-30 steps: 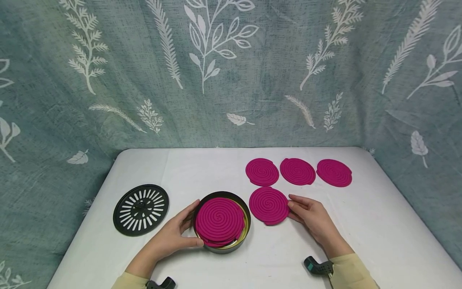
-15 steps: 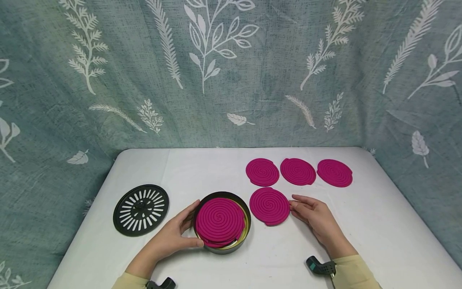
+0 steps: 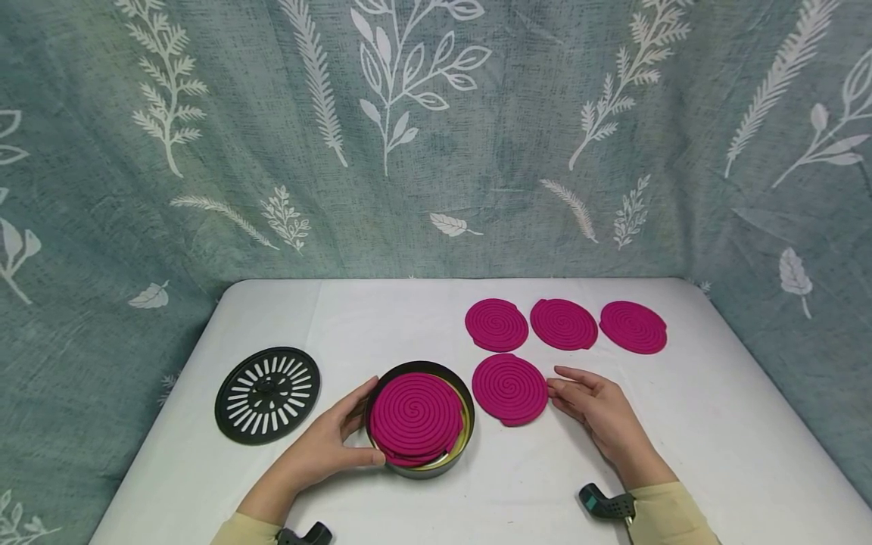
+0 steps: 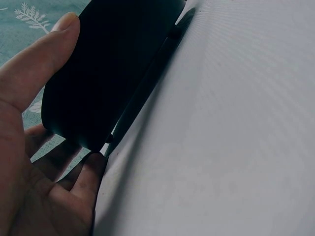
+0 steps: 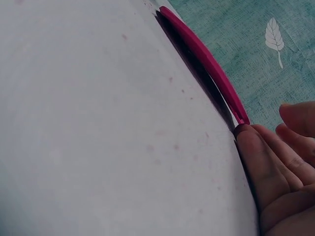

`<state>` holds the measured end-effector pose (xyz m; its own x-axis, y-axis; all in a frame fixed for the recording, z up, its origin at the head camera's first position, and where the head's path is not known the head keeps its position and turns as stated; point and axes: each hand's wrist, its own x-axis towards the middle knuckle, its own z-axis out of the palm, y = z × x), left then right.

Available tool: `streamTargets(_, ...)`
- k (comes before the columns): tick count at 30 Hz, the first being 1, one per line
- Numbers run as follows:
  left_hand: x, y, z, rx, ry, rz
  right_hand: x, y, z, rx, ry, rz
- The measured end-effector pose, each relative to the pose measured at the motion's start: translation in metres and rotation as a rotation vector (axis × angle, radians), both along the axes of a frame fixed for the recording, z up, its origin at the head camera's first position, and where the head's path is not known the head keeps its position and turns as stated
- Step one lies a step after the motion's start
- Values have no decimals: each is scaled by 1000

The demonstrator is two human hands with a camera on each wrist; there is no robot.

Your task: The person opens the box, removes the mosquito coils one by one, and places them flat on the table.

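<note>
My left hand (image 3: 334,443) grips the left side of a round dark tin (image 3: 436,471), thumb at the front and fingers behind. The tin's dark wall (image 4: 113,64) fills much of the left wrist view. Inside lie stacked magenta mosquito coils (image 3: 415,416). To the tin's right, a single mosquito coil (image 3: 509,389) lies flat on the table. My right hand (image 3: 596,412) is at its right edge. In the right wrist view, a fingertip touches the end of that coil (image 5: 211,64), while the thumb stands apart from it. The coil looks slightly raised from the tabletop.
A black slotted lid (image 3: 268,396) lies left of the tin. Behind the single coil, three more magenta coils lie in a row, the rightmost coil (image 3: 633,327) nearest the table's right edge. A patterned cloth (image 3: 436,151) hangs behind the white table (image 3: 368,318).
My right hand has shifted slightly right, and its thumb now stands off the coil. The left hand and the tin stay in place.
</note>
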<state>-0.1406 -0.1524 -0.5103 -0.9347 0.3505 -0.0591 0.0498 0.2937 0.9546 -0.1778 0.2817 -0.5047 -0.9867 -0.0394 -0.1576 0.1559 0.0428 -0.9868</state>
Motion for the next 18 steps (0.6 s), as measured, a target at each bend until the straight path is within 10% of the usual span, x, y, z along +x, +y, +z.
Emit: streamTargets(18,0,1,1,-20,5,9,1,1,1,11,-23,-13)
